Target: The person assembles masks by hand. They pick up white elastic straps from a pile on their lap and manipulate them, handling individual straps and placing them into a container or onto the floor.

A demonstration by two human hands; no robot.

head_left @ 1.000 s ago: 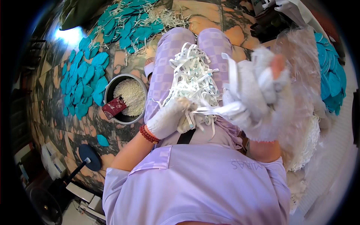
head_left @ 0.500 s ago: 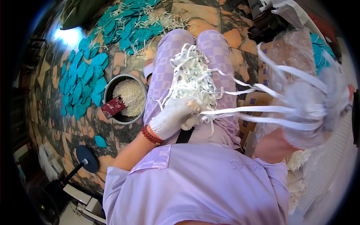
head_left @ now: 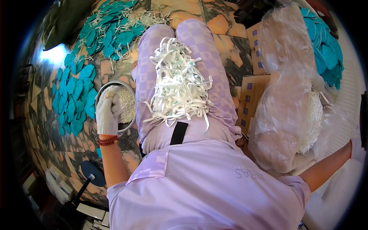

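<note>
In a white knitted glove, my left hand (head_left: 107, 113) is over the left side of a round metal pot (head_left: 133, 94) on the floor. Its fingers are curled together; what they hold, if anything, is hidden. Small white pellets (head_left: 127, 105) fill the pot. My right hand (head_left: 358, 150), also gloved, reaches out at the far right edge; its fingers are cut off from view. Across my lap lies a tangled heap of white elastic straps (head_left: 180, 82), touched by neither hand.
Teal leaf-shaped pieces (head_left: 76, 96) lie on the marble floor at left, with more among loose straps farther off. Beside my right leg stand cardboard boxes (head_left: 251, 99) and a clear plastic bag (head_left: 283, 103). More teal pieces (head_left: 326, 46) are piled behind it.
My left hand has left the lap and moved left to the pot. My right hand has moved down to the right edge. The straps stretched between the hands are gone from there.
</note>
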